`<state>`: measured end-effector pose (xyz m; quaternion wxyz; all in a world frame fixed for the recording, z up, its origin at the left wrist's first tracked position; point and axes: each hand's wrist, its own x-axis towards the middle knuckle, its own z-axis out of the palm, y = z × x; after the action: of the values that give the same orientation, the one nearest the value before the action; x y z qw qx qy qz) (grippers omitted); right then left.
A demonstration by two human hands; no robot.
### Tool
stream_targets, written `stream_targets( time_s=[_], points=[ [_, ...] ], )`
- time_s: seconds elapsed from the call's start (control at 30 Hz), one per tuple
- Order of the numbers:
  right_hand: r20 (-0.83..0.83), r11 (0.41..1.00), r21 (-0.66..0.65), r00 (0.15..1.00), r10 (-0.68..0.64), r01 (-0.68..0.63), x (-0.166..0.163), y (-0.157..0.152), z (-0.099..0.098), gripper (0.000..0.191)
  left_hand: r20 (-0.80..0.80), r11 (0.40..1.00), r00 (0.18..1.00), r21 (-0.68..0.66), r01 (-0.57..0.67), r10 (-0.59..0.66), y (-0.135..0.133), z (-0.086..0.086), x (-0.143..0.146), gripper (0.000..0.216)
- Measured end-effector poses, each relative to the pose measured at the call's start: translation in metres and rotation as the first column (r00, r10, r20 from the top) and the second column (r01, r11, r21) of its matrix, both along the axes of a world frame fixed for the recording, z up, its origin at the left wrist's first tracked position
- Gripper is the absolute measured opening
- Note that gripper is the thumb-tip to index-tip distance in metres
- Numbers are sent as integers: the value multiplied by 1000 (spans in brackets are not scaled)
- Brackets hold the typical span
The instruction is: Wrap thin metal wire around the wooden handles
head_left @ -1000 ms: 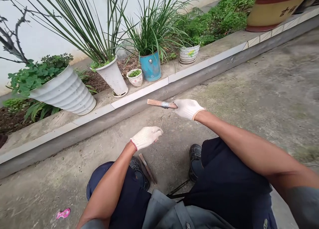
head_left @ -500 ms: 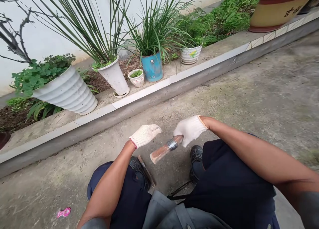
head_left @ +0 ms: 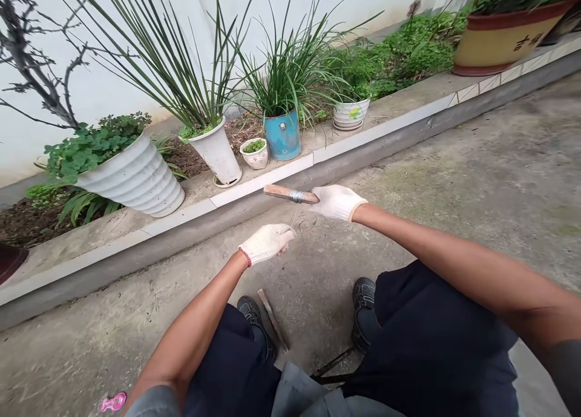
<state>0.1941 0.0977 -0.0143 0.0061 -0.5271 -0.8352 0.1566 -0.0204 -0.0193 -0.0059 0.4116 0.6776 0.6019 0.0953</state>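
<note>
My right hand, in a white knit glove, is closed on one end of a short wooden stick. Silvery wire is wound in a tight coil around the stick's middle. A thin strand runs down from the coil to my left hand, also gloved, whose thumb and fingers pinch it. On the ground beside my left shoe lies another wooden stick. Between my feet, a dark thin bar is partly hidden by my clothing.
A raised bed edge crosses in front of me. On it stand a ribbed white pot, a tall white pot, a small pot, a blue bucket and a yellow pot. A pink object lies lower left.
My right hand has moved up and away with the stick, which now lies more level. My left hand stays low, and the strand between the hands now shows.
</note>
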Motion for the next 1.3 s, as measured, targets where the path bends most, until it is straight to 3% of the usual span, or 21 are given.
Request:
stream_targets(
  time_s=[0.13,0.2,0.27,0.33,0.4,0.47,0.53,0.57,0.63,0.7,0.77,0.87,1.0,1.1,1.2,1.3],
  points=[
    [252,997,70,967,-38,21,-9,0,-12,36,-57,999,998,1,36,-36,4,-5,-4,34],
    [378,999,-28,925,45,-37,-11,-6,-22,37,-98,996,992,35,78,-75,5,-12,-7,37],
    [467,967,-192,850,242,-170,-10,-13,-30,31,-136,988,983,75,135,-123,6,-17,-11,38],
    [435,870,-356,764,477,-341,-5,-21,-37,24,-150,982,977,95,166,-150,7,-21,-15,37],
    [275,726,-488,704,655,-484,3,-29,-39,16,-133,983,980,97,159,-145,8,-23,-19,37],
    [73,596,-558,681,728,-577,11,-35,-36,14,-105,987,986,80,141,-132,9,-25,-23,37],
    [-86,548,-545,692,717,-635,16,-39,-27,18,-64,992,991,49,120,-117,8,-27,-25,37],
    [-143,562,-517,713,687,-645,17,-39,-22,20,-40,993,993,38,110,-108,7,-27,-25,37],
    [-212,661,-453,792,572,-598,15,-38,-11,26,-1,995,996,27,94,-94,5,-29,-23,39],
    [-228,806,-380,890,394,-454,12,-33,-5,32,17,996,996,23,86,-87,2,-30,-20,42],
    [-231,912,-301,949,215,-280,9,-25,-6,36,37,997,997,24,72,-73,1,-31,-15,44],
    [-207,972,-191,974,95,-135,8,-11,-18,38,49,999,998,27,41,-42,1,-32,-9,43],
    [35,999,-50,999,24,-22,11,2,-32,33,-7,997,998,24,69,-69,2,-33,-6,41],
    [227,998,-54,973,33,-21,9,0,-34,31,-63,991,990,39,126,-124,3,-32,-6,40],
    [367,975,-168,910,196,-142,5,-12,-34,34,-110,983,983,90,160,-150,5,-32,-10,39],
    [339,851,-374,800,494,-367,4,-27,-36,23,-131,966,971,139,216,-198,7,-32,-13,38]
  ],
)
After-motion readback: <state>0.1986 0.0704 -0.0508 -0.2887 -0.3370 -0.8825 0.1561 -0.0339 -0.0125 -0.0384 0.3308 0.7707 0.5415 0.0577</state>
